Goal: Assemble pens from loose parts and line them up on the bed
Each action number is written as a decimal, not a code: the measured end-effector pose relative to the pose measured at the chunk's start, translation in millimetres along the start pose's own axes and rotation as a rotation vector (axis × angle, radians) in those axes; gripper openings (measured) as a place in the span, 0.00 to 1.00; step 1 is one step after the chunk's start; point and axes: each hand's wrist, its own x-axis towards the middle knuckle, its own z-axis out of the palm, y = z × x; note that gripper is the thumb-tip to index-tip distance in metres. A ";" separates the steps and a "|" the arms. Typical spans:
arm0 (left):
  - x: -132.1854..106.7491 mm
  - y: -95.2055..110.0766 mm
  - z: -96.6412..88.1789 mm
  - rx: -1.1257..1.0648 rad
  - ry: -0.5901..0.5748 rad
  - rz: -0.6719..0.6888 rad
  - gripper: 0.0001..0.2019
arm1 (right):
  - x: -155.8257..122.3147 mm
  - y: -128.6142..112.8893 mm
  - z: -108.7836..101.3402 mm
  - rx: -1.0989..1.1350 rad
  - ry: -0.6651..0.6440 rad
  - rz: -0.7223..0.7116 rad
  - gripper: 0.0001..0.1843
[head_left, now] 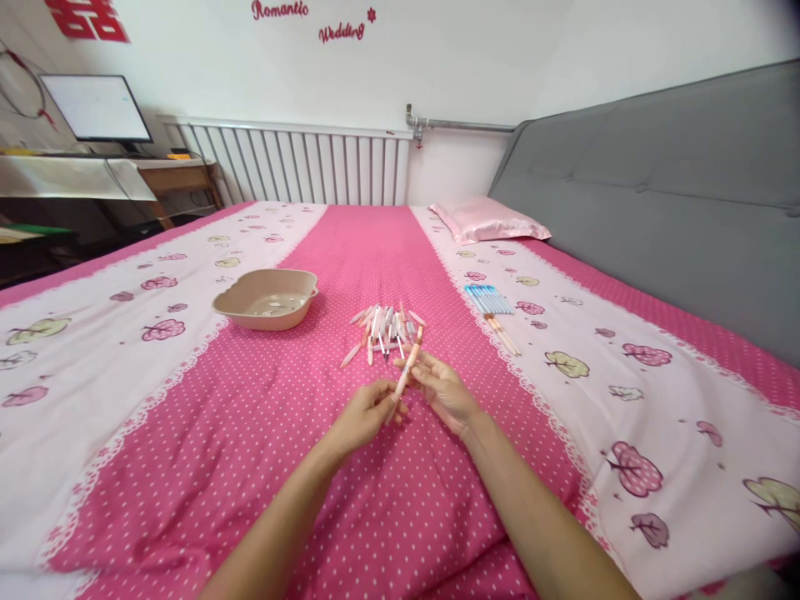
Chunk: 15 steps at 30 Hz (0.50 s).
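Note:
Between my two hands is a peach-coloured pen [407, 372], tilted with its upper end away from me. My left hand [373, 408] is closed on its lower end. The fingers of my right hand [442, 387] pinch it higher up. Just beyond them lies a loose pile of pink and white pens [388, 323] on the bedspread. To the right, a row of blue pens [488, 298] lies side by side, and a few peach-and-brown pens [502, 335] rest just below that row.
A beige plastic basin [267, 322] stands left of the pile on the pink dotted bedspread [300, 492]. A pink pillow [491, 221] lies by the grey headboard [656, 183]. Beyond the bed are a white radiator [306, 167] and a desk with a monitor [97, 108].

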 end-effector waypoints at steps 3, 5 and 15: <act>0.1 -1.4 -0.5 0.019 -0.010 0.006 0.15 | 0.6 0.7 0.2 -0.013 0.037 0.003 0.23; 0.0 -1.3 -0.2 0.019 -0.010 0.008 0.14 | 1.8 1.2 0.4 -0.019 0.069 -0.001 0.23; 1.3 -3.1 2.8 0.007 -0.027 0.015 0.14 | 3.4 6.1 -2.2 -0.050 0.134 -0.005 0.24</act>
